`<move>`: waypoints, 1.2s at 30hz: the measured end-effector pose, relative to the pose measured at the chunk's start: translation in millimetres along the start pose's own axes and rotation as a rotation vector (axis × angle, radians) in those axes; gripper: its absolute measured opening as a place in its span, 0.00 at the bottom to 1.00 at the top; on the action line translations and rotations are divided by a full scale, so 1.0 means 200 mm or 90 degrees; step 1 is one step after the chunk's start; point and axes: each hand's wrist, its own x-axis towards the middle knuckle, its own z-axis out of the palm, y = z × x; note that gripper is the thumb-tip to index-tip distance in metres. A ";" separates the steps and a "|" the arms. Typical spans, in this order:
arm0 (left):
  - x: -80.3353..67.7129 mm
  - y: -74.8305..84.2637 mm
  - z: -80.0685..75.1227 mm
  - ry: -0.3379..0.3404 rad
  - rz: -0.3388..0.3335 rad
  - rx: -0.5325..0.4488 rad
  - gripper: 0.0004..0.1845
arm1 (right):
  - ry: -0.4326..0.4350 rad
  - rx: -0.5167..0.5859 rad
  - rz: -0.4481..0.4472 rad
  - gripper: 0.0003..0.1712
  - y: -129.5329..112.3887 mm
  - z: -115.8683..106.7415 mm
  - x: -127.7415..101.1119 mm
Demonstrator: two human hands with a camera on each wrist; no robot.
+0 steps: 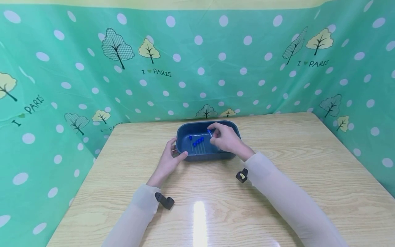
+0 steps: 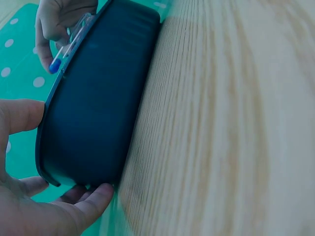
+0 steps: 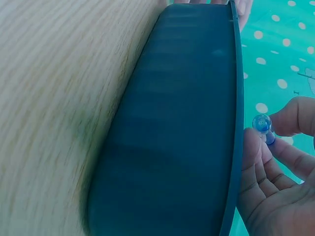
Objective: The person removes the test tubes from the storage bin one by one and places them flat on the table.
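A dark blue plastic tub (image 1: 210, 157) stands on the table, seen from above in the head view. My left hand (image 1: 168, 159) grips its left end, with the thumb at the front rim and the fingers round the end wall. Over the tub's right half, my right hand (image 1: 226, 139) pinches a clear tube with a blue cap (image 3: 262, 124) between thumb and fingertips. That tube is tilted, and the left wrist view shows its blue cap beyond the rim. Several more blue-capped tubes (image 1: 198, 142) lie on the tub floor, most side by side, one slightly apart to the left.
Pale wood-grain table (image 1: 277, 144) spreads around the tub. A green dotted curtain (image 1: 197, 68) hangs behind it, close to the tub's far side, and along both sides. Dark wrist mounts (image 1: 165, 200) sit at both sleeves.
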 end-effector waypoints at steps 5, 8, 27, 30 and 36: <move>0.00 0.00 0.00 0.001 0.000 0.000 0.41 | 0.004 0.016 -0.003 0.26 0.01 -0.01 -0.02; 0.00 0.01 0.00 0.001 0.003 -0.002 0.41 | 0.008 0.017 -0.007 0.26 0.01 -0.02 -0.04; 0.00 0.00 0.00 -0.002 0.008 -0.023 0.42 | 0.029 0.050 0.002 0.27 0.04 -0.03 -0.12; -0.01 0.00 0.00 -0.002 0.007 -0.023 0.42 | 0.035 0.055 0.003 0.27 0.05 -0.04 -0.13; -0.01 0.01 0.00 0.001 0.004 -0.021 0.42 | 0.044 0.065 0.008 0.28 0.06 -0.06 -0.15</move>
